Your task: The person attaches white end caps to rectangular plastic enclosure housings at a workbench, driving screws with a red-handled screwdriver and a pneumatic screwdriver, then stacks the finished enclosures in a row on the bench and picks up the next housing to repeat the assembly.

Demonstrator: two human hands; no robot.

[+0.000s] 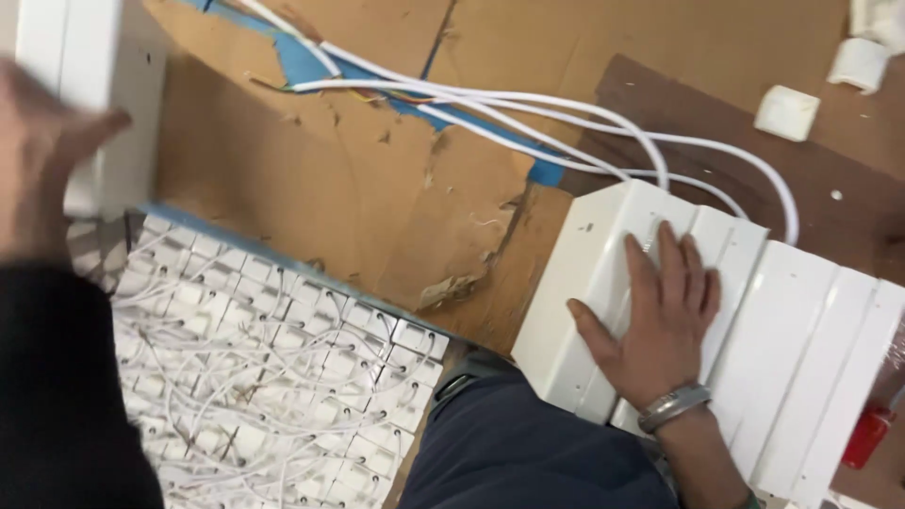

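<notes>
Two hands in view, both on white panels. Nearest the camera: dark trouser knee (528, 452) at bottom centre and a black sleeve (66, 396) at bottom left. Beside the knee, left of it, a tray (283, 259) with a blue rim, packed with small white square parts (245, 377) and thin white wires tangled across them.

Right hand (665, 320) lies flat, palm down, fingers spread and straight, on a stack of white panels (792, 349) to the right of the knee; grip is wide, not closed round anything, just pressing on the top panel near its angled end. Metal wristband (674, 407) on that wrist. Red tool handle (867, 435) at the far right edge, just beside the stack.

Left hand (38, 179), blurred, at the left edge, thumb against the front of an upright white panel (104, 94); fingers lie behind it, so I cannot tell how tight that grip is, only that it touches the panel.

Further out: torn brown cardboard (377, 179) covers the table, blue sheet showing through the tears. White cables (528, 118) run across the cardboard to the panel stack. Farthest, top right, small white blocks (787, 113) on dark board.
</notes>
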